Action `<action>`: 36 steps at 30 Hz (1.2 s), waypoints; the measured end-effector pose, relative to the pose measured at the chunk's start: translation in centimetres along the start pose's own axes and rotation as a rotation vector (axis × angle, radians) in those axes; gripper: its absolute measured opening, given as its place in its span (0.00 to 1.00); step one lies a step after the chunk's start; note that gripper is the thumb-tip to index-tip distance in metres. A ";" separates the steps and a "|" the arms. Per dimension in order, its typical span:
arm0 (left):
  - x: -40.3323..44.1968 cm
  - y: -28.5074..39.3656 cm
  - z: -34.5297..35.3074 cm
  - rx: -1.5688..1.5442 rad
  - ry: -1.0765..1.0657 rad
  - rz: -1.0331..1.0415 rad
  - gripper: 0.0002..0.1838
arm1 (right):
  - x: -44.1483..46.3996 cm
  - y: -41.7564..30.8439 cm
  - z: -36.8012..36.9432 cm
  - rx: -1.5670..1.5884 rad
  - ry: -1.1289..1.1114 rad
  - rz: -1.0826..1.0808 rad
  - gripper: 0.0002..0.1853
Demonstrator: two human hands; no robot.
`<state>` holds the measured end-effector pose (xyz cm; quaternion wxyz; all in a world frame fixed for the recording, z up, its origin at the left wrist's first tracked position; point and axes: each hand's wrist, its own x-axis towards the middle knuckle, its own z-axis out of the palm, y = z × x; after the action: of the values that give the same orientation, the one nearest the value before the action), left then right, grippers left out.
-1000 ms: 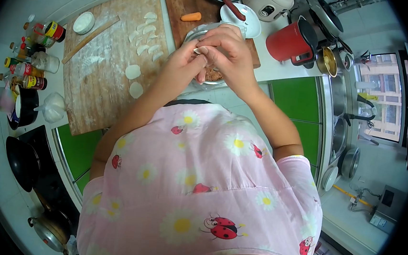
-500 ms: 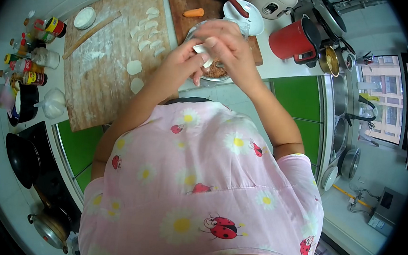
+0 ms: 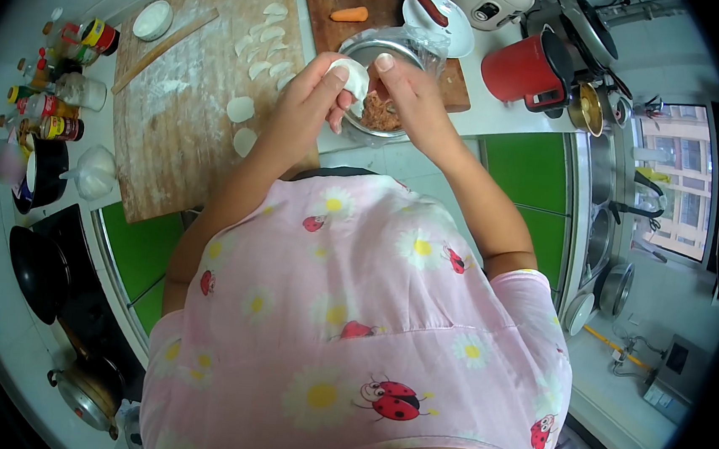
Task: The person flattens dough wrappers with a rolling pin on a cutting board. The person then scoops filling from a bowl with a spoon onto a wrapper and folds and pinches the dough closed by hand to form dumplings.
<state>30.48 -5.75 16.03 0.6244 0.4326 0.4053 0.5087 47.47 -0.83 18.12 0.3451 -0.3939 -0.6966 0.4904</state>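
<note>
My left hand is closed on a white dumpling, with the thumb over its near side and the fingers curled beneath. Just to the right, my right hand has its thumb raised and apart from the dumpling; its other fingers are partly hidden. Under both hands is a metal bowl containing brown minced filling. Folded dumplings lie in rows on the floured wooden board, near a round dough wrapper and a second wrapper.
A rolling pin and a white bowl sit at the board's left. Behind the metal bowl are a carrot and a white plate. A red pot stands right; bottles line the left.
My hands have moved apart, exposing more of the dumpling and the bowl of filling. My right hand has come off the dough, while my left keeps hold of it. The view has shifted slightly.
</note>
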 end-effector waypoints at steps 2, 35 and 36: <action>0.1 -0.5 -0.3 -0.035 0.030 -0.003 0.15 | -0.1 0.3 0.2 -0.076 -0.070 0.028 0.15; 4.7 -15.8 -22.9 1.311 0.627 0.199 0.11 | -8.0 6.8 -4.7 -0.825 0.122 0.136 0.12; 4.6 -15.8 -22.9 1.345 0.627 0.198 0.11 | -8.1 7.0 -4.9 -0.861 0.128 0.140 0.12</action>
<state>13.99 0.06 -6.13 0.0314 0.5902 0.7470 0.3043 56.81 -4.56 12.04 0.1580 -0.5778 -0.7862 0.1521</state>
